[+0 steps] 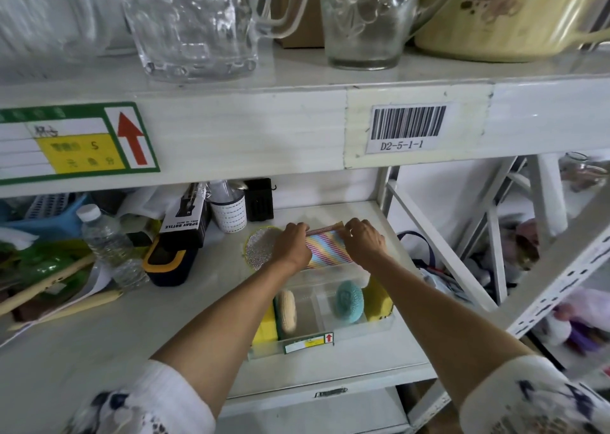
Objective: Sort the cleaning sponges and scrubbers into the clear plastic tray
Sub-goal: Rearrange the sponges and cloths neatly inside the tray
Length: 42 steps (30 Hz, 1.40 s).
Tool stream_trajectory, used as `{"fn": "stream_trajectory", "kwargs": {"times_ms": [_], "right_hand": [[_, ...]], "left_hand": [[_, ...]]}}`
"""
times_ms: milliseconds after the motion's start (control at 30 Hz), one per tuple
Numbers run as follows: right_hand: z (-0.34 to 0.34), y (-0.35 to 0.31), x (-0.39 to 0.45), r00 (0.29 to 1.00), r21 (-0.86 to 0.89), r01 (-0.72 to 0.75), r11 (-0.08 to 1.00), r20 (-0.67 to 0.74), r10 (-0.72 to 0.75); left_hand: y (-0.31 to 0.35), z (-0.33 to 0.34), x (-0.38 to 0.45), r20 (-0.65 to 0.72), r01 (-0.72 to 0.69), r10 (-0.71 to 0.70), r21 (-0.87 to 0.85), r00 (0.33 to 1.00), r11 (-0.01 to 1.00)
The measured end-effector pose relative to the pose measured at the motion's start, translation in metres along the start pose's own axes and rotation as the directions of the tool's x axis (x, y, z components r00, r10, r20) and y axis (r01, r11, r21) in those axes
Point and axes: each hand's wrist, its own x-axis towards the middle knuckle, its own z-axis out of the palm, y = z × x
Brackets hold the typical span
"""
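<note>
A clear plastic tray (359, 333) sits on the white lower shelf near its front edge. Inside it stand a yellow-green sponge (265, 329), a beige loofah scrubber (288, 311), a teal mesh scrubber (349, 301) and a yellow sponge (376, 301). Behind the tray, my left hand (293, 244) and my right hand (363, 238) both pinch the far edge of a rainbow-striped cleaning cloth (326, 250). A round silver mesh scrubber with a yellow rim (262, 245) lies on the shelf just left of my left hand.
Left of the tray are a water bottle (105, 238), a black-and-yellow case (166, 258), a spray bottle box (185, 224), a white cup (228, 214) and a blue basket (49, 212). Glass pitchers (194, 24) and a yellow pitcher (501, 14) stand on the upper shelf.
</note>
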Motion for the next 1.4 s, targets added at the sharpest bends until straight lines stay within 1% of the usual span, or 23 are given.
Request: {"fn": "stream_trajectory", "kwargs": {"times_ms": [200,300,433,533,833,967,1100,1267,1333,1400], "right_hand": [[0.004,-0.001,0.001,0.999,-0.009,-0.034,0.999,0.007,0.034],[0.001,0.001,0.001,0.997,0.009,-0.070,0.998,-0.044,0.070],[-0.002,0.006,-0.002,0.991,0.002,-0.097,0.995,-0.089,0.097],[-0.001,0.005,-0.005,0.992,0.000,-0.088,0.996,-0.089,0.088],[0.001,0.005,-0.008,0.994,-0.082,-0.092,0.992,-0.067,0.086],[0.000,0.003,-0.010,0.995,-0.093,-0.088,0.992,-0.059,0.083],[-0.002,0.002,-0.013,0.995,-0.064,-0.081,0.995,-0.065,0.077],[-0.002,0.004,-0.013,0.995,-0.061,-0.085,0.995,-0.050,0.082],[-0.002,0.004,-0.013,0.995,-0.048,-0.086,0.995,-0.053,0.083],[-0.002,0.004,-0.014,0.993,-0.010,-0.087,0.996,-0.084,0.086]], "left_hand": [[0.000,0.003,0.001,-0.030,-0.007,0.006,-0.008,1.000,1.000],[0.003,0.006,0.002,-0.052,-0.027,0.025,-0.023,0.998,0.999],[0.007,0.012,0.004,-0.039,-0.053,0.052,-0.021,0.998,0.998],[0.005,0.014,0.002,-0.045,-0.047,0.047,0.001,0.998,0.999],[0.003,0.021,-0.008,-0.136,-0.046,0.056,0.078,0.989,0.996],[0.003,0.022,-0.010,-0.154,-0.029,0.035,0.042,0.987,0.999],[0.007,0.023,-0.010,-0.122,-0.030,0.027,-0.021,0.992,0.999],[0.004,0.023,-0.008,-0.084,-0.032,0.029,-0.034,0.996,0.999],[0.000,0.022,-0.007,-0.098,-0.036,0.032,-0.043,0.995,0.998],[-0.002,0.019,-0.007,-0.132,-0.046,0.039,-0.048,0.991,0.998]]}}
